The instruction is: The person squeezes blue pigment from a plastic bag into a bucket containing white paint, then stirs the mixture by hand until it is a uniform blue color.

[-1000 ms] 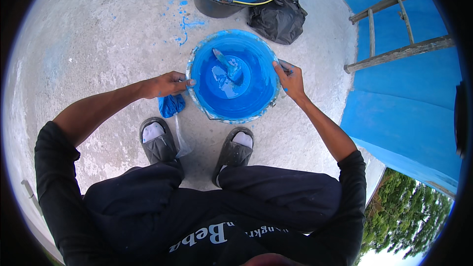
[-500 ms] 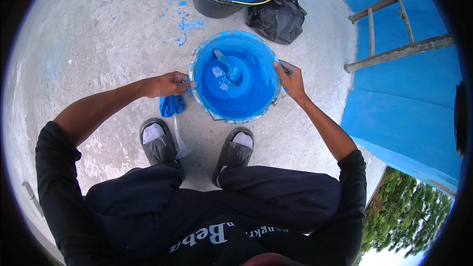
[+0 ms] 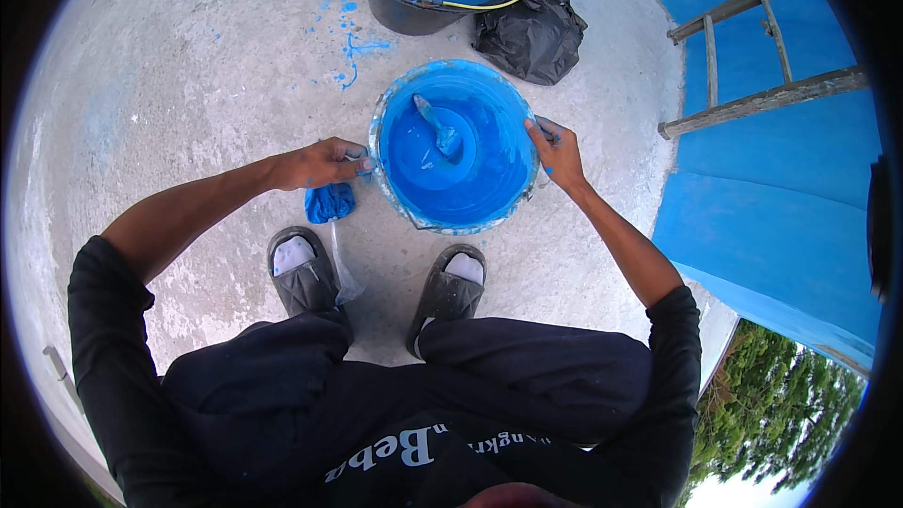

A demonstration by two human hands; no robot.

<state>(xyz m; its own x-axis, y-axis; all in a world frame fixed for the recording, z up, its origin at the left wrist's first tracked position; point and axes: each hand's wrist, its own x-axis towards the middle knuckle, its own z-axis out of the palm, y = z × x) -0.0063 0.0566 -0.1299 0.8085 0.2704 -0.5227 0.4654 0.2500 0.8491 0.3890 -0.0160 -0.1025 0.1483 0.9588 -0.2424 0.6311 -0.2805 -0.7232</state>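
A bucket (image 3: 503, 179) with a paint-crusted rim stands in front of my feet, its inside coated in blue. At the left side of its rim, my left hand (image 3: 331, 164) pinches the edge between thumb and fingers. My right hand (image 3: 559, 152) grips the opposite edge, thumb on top, with blue smears on the fingers. Inside the bucket a paintbrush (image 3: 435, 124) leans, its bristles toward the middle and its handle toward the far left. Blue paint lies at the bottom; how deep is hard to tell. The fingers under the rim are partly hidden.
Beyond the bucket stands a black pail (image 3: 404, 14) of blue liquid with a yellow wire handle. A crumpled black plastic bag (image 3: 531, 38) lies beside it. Near my left slipper (image 3: 303, 273) is a blue-stained plastic bag (image 3: 329, 202). A wooden ladder (image 3: 752, 103) leans against the blue wall (image 3: 752, 216).
The bucket has shifted slightly to the right, and its tilt seems to have altered a little. Pale glints on the paint have shrunk. Both hands keep their hold on the rim.
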